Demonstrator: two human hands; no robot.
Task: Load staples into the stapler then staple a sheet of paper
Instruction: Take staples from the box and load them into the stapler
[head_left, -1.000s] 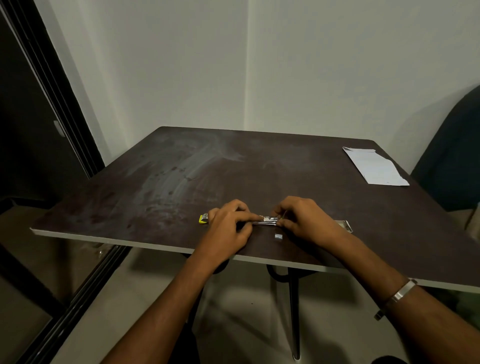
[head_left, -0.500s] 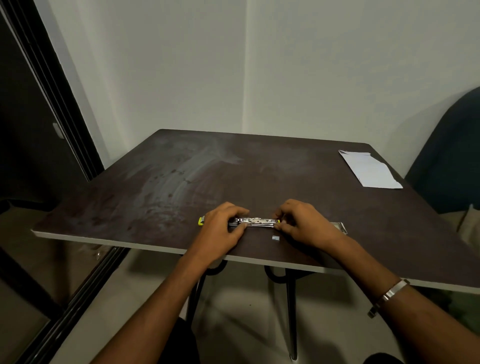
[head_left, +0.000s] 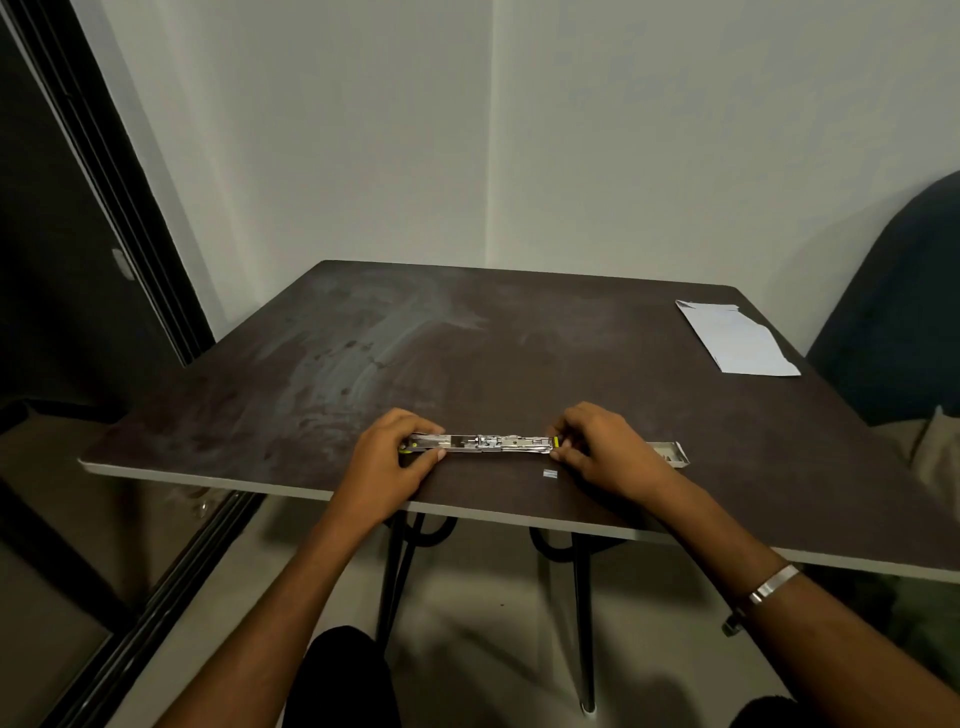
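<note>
While the head camera looks down over a dark brown table (head_left: 519, 332), both hands rest near its front edge with the stapler (head_left: 483, 443) stretched between them. The stapler lies opened out flat in a long line, its bare metal channel facing up, running from the left fingers across to the right fingers. The left hand (head_left: 395, 460) is closed on the stapler's left end, thumb on the near side and fingers curled over the far side, with a bit of yellow plastic showing just under the fingertips. The right hand (head_left: 602, 449) pinches the stapler's right end between thumb and forefinger, where a small yellow piece sits against the fingertips. Just below the right thumb, apart from it, a short strip of staples (head_left: 550, 473) lies loose on the table. Behind the right hand's knuckles, an open staple box (head_left: 670, 451) pokes out to the right. Well beyond the right fingers, by the far right corner, lies a white sheet of paper (head_left: 735, 340) with a ragged upper edge. A metal bracelet (head_left: 771, 584) circles the right wrist.
</note>
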